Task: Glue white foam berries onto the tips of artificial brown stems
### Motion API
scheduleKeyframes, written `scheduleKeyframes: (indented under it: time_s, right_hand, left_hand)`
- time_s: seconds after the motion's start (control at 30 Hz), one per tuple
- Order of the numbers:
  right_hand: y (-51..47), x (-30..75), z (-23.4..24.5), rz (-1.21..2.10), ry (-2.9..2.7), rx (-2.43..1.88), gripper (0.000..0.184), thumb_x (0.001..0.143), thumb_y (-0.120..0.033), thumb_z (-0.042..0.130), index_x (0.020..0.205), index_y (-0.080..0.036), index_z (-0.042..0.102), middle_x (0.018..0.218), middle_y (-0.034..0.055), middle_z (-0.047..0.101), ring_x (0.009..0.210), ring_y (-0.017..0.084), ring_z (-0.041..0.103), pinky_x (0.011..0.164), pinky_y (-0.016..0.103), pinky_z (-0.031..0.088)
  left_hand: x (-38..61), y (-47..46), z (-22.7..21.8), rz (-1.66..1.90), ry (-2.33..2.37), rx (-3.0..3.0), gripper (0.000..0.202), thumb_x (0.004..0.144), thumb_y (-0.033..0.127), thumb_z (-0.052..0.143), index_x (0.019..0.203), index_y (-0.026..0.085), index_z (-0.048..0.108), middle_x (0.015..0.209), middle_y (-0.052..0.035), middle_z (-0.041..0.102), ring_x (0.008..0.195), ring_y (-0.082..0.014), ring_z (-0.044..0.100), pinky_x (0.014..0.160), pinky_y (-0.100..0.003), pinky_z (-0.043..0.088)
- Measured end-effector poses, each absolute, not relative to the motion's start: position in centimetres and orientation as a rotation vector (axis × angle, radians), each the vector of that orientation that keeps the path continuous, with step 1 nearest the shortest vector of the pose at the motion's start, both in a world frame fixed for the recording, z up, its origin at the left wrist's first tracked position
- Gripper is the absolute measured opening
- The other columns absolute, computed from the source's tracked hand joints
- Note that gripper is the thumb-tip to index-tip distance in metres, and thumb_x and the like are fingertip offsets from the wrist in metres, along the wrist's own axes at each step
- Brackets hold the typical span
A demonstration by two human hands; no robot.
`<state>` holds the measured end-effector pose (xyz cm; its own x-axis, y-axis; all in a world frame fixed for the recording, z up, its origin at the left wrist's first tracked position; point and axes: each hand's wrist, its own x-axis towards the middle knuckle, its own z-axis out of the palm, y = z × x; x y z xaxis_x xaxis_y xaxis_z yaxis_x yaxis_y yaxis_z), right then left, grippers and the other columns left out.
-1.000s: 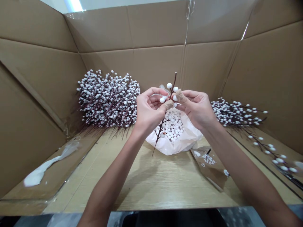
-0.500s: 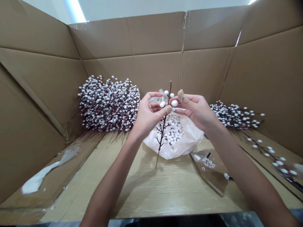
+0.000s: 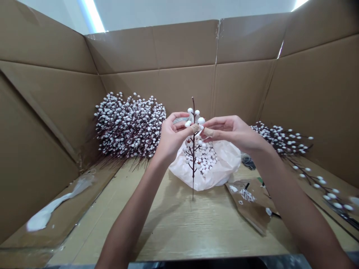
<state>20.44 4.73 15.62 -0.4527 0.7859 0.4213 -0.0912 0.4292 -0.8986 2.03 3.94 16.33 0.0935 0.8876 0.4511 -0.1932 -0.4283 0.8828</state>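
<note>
A dark brown artificial berry branch (image 3: 193, 158) stands nearly upright in front of me, with white berries on its upper twigs and several bare twigs lower down. My left hand (image 3: 174, 136) grips its stem between the taped thumb and the fingers. My right hand (image 3: 227, 130), its thumb also taped, is closed in a pinch on a small white berry (image 3: 201, 127) at the branch's right side. The fingertips partly cover that berry. Behind the branch, a pale plastic bag (image 3: 227, 160) lies open with many loose white berries (image 3: 207, 158) in it.
A thick pile of berry branches (image 3: 129, 127) lies at the back left, a smaller pile (image 3: 280, 138) at the right. One berried branch (image 3: 316, 179) extends toward the right edge. A stained cardboard piece (image 3: 249, 201) lies on the table (image 3: 179, 228). Cardboard walls (image 3: 185, 48) surround it.
The branch has swung from tilted to nearly upright, its top moving left. My right hand's thumb has come down and closed against its fingers beside the stem. My left hand keeps its hold.
</note>
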Motion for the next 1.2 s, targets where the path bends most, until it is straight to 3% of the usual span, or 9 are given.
scheduleKeyframes:
  time_s: [0.23, 0.43, 0.57, 0.9, 1.2]
  right_hand:
    - [4.8, 19.6, 15.4, 1.107, -1.614, -0.595, 0.027, 0.067, -0.033, 0.079, 0.087, -0.016, 0.074, 0.078, 0.005, 0.073, 0.069, 0.015, 0.068, 0.073, 0.033, 0.058]
    - [4.9, 19.5, 15.4, 1.09, -1.588, -0.603, 0.025, 0.065, -0.035, 0.08, 0.081, -0.016, 0.074, 0.076, 0.0052, 0.072, 0.067, 0.015, 0.068, 0.071, 0.033, 0.058]
    - [5.0, 19.2, 15.1, 1.109, -1.58, -0.596, 0.025, 0.065, -0.034, 0.08, 0.081, -0.016, 0.074, 0.075, 0.0049, 0.072, 0.067, 0.015, 0.068, 0.07, 0.031, 0.059]
    - [4.9, 18.6, 14.6, 1.167, -1.593, -0.577, 0.022, 0.066, -0.032, 0.08, 0.081, -0.017, 0.074, 0.076, 0.0044, 0.072, 0.066, 0.014, 0.068, 0.07, 0.03, 0.058]
    - [4.7, 18.4, 14.7, 1.234, -1.569, -0.552, 0.021, 0.066, -0.029, 0.081, 0.081, -0.017, 0.073, 0.077, 0.0036, 0.073, 0.068, 0.014, 0.069, 0.072, 0.031, 0.059]
  left_hand:
    - [2.0, 4.0, 16.3, 1.463, 0.72, 1.503, 0.036, 0.06, 0.015, 0.078, 0.09, 0.017, 0.057, 0.07, -0.0012, 0.066, 0.06, -0.0118, 0.062, 0.059, -0.024, 0.048]
    - [0.7, 4.1, 16.9, 1.337, 0.744, 1.631, 0.048, 0.058, 0.014, 0.079, 0.101, 0.016, 0.059, 0.092, -0.0071, 0.068, 0.078, -0.0163, 0.066, 0.069, -0.028, 0.052]
    - [0.2, 4.1, 17.4, 1.449, 0.686, 1.624, 0.043, 0.061, 0.015, 0.077, 0.102, 0.016, 0.064, 0.103, -0.0083, 0.066, 0.093, -0.0176, 0.065, 0.08, -0.027, 0.052]
    - [0.9, 4.5, 17.1, 1.595, 0.516, 1.36, 0.03, 0.06, 0.015, 0.077, 0.087, 0.018, 0.063, 0.081, -0.0021, 0.068, 0.076, -0.0118, 0.065, 0.071, -0.023, 0.053]
    - [1.5, 4.8, 16.7, 1.56, 0.512, 1.178, 0.028, 0.062, 0.011, 0.075, 0.085, 0.018, 0.06, 0.08, -0.0009, 0.068, 0.073, -0.0122, 0.065, 0.072, -0.025, 0.051]
